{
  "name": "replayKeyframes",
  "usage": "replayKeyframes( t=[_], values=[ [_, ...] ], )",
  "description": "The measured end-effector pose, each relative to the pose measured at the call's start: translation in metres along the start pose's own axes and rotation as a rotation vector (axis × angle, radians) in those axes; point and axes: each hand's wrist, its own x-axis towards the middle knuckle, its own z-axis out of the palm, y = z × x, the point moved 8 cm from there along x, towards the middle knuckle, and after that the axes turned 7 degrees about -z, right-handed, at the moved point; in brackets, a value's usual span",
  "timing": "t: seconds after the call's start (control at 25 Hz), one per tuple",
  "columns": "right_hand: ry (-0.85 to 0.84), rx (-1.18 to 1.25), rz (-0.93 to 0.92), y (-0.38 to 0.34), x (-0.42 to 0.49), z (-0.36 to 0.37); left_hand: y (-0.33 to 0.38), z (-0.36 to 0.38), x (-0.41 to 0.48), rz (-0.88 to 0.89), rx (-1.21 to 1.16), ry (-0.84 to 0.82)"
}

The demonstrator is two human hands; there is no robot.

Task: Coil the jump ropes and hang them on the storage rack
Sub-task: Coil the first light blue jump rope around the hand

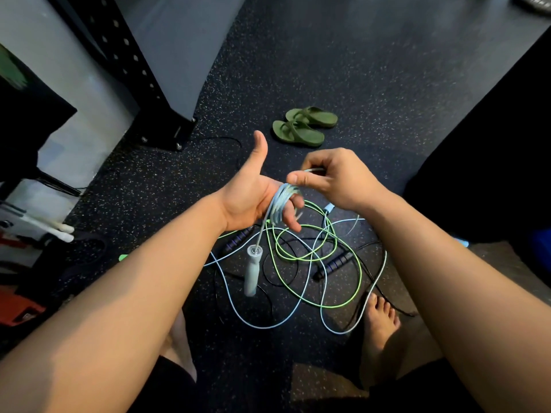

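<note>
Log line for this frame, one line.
coiling | left hand wound with pale rope | right hand pinches it | green rope on floor

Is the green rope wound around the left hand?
No, the blue rope is wound around the fingers of the left hand, while the green rope lies on the floor.
</note>
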Motion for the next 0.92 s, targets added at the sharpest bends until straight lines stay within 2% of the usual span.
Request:
replayKeyframes(
  t=[0.12,0.24,0.4,0.56,0.8,0.92],
  values=[
    [0.036,0.022,0.010,0.005,-0.001,0.003,0.008,0.007,-0.006,0.046,-0.135,-0.087],
    [0.010,0.005,0.054,0.011,0.000,0.012,0.014,0.000,-0.009,0.124,-0.360,-0.105],
    [-0.171,0.074,0.209,0.026,-0.005,0.037,0.026,-0.016,-0.017,0.271,-0.683,-0.101],
    [-0.380,-0.036,0.271,0.039,-0.016,0.057,0.035,-0.043,-0.026,0.463,-0.852,-0.003],
    [-0.498,-0.031,0.280,0.029,-0.021,0.066,0.036,-0.068,-0.032,0.603,-0.916,0.150],
    [-0.415,-0.064,0.139,0.006,-0.013,0.056,0.033,-0.077,-0.026,0.580,-0.843,0.260]
  ],
)
